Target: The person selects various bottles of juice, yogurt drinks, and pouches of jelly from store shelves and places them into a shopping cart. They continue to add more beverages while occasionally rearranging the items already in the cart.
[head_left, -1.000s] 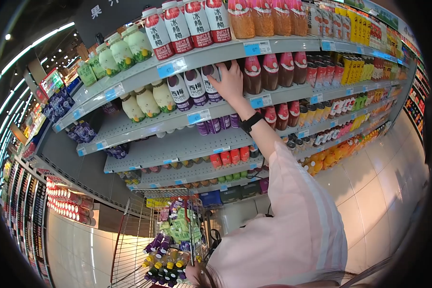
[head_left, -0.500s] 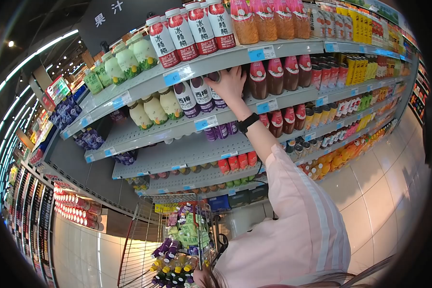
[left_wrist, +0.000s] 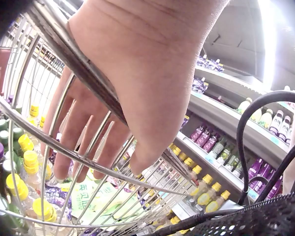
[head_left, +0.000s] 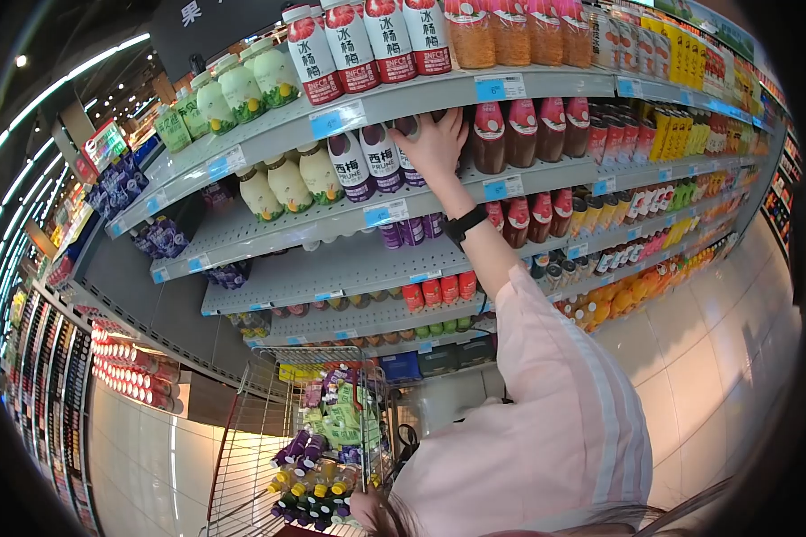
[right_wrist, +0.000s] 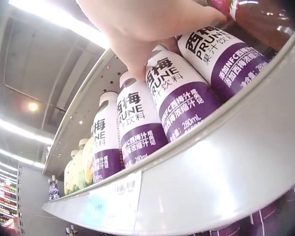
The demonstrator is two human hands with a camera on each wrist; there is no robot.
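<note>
My right hand (head_left: 434,143) reaches up to the second shelf and closes over the top of a purple-labelled prune juice bottle (right_wrist: 221,54). Its thumb lies against the cap of the neighbouring prune bottle (right_wrist: 184,93). More of these bottles (head_left: 363,161) stand in a row to the left. A black watch (head_left: 464,224) sits on that wrist. My left hand (left_wrist: 123,98) grips the wire rim of the shopping cart (left_wrist: 64,49), fingers curled down over the wires; in the head view the left hand (head_left: 364,507) shows at the bottom edge.
The cart (head_left: 269,421) holds several yellow- and purple-capped bottles (head_left: 309,488) and green packets (head_left: 340,421). Shelves of drinks run left and right, with red-labelled bottles (head_left: 363,40) above and dark red bottles (head_left: 519,134) beside my hand. Pale tiled floor (head_left: 707,358) lies to the right.
My right hand has stayed on the prune bottles, with its fingers reaching a little further up and back. The left hand has kept its grip on the cart.
</note>
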